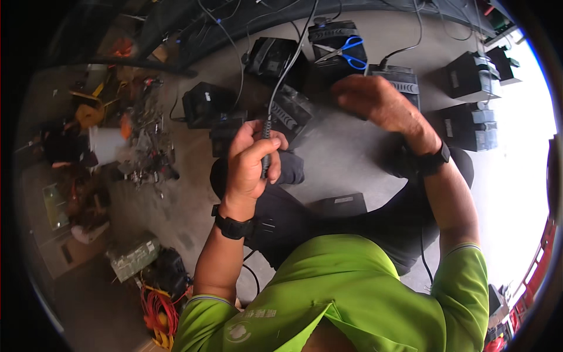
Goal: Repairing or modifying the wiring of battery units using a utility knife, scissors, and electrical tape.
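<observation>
My left hand [252, 154] is closed around the ribbed end of a black cable [281, 76]. The cable runs up and away from my fingers toward the far edge. Whatever plug is at its tip is mostly hidden in my grip. My right hand [375, 102] hovers over the floor with its fingers stretched out, slightly blurred, and nothing shows in it. Just beyond it, blue-handled scissors [352, 53] lie on a black battery box [337, 35]. Another black box [287, 111] with a ribbed handle stands beyond my left hand.
More black boxes stand at the left [205, 105] and right [469, 126]. One black box [343, 204] lies between my legs. Thin cables hang from the dark covering along the far side. Metal parts [146, 141] clutter the left floor, with red cords [159, 308] at lower left.
</observation>
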The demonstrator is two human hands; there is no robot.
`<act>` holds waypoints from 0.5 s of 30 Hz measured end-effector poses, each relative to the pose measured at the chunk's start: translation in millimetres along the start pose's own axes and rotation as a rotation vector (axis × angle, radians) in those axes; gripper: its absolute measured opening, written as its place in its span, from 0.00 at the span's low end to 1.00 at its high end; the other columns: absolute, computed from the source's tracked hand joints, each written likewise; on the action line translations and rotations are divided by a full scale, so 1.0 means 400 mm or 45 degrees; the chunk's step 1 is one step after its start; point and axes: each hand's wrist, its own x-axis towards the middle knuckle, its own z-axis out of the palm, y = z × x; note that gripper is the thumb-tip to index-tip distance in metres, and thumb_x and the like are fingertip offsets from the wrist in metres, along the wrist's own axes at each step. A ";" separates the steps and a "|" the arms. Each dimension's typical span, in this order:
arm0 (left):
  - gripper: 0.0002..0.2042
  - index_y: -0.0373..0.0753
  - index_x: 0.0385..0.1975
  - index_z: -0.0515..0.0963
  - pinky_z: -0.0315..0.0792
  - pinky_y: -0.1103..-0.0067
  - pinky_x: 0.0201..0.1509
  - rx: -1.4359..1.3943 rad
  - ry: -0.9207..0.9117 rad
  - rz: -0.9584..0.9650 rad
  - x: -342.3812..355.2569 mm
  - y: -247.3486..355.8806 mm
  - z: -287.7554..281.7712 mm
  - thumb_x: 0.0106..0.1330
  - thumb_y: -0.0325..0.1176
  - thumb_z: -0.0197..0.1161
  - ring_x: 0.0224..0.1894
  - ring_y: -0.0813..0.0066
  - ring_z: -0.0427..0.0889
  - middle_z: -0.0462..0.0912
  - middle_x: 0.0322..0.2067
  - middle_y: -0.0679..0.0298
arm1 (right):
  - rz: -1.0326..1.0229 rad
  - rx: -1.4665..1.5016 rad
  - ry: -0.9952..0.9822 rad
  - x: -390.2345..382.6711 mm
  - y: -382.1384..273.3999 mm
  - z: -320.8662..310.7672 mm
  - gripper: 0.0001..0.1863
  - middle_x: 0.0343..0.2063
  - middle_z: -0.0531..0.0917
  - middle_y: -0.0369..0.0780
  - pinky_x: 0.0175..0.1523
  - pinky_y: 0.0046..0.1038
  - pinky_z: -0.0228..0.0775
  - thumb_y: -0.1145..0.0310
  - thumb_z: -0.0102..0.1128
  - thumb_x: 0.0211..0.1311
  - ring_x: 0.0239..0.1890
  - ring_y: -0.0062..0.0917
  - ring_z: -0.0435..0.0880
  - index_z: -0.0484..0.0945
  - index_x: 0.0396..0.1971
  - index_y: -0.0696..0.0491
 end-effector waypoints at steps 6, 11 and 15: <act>0.11 0.32 0.40 0.69 0.64 0.83 0.13 0.153 0.100 0.105 -0.063 -0.016 0.057 0.62 0.28 0.60 0.13 0.78 0.70 0.77 0.27 0.58 | 0.217 1.074 -0.345 0.026 -0.022 0.172 0.21 0.37 0.84 0.39 0.45 0.24 0.73 0.57 0.58 0.66 0.38 0.21 0.80 0.76 0.49 0.58; 0.11 0.31 0.40 0.70 0.66 0.85 0.18 0.196 0.144 0.192 -0.073 -0.004 0.096 0.61 0.24 0.63 0.16 0.81 0.73 0.78 0.25 0.61 | 0.220 1.311 -0.331 0.024 -0.026 0.173 0.16 0.34 0.84 0.39 0.43 0.24 0.73 0.60 0.59 0.65 0.35 0.21 0.81 0.78 0.45 0.55; 0.11 0.30 0.41 0.69 0.67 0.85 0.18 0.230 0.144 0.189 -0.064 -0.006 0.105 0.61 0.23 0.62 0.16 0.81 0.73 0.78 0.25 0.61 | 0.180 1.341 -0.275 0.021 -0.035 0.169 0.11 0.31 0.85 0.37 0.40 0.23 0.73 0.63 0.62 0.63 0.32 0.20 0.82 0.79 0.39 0.54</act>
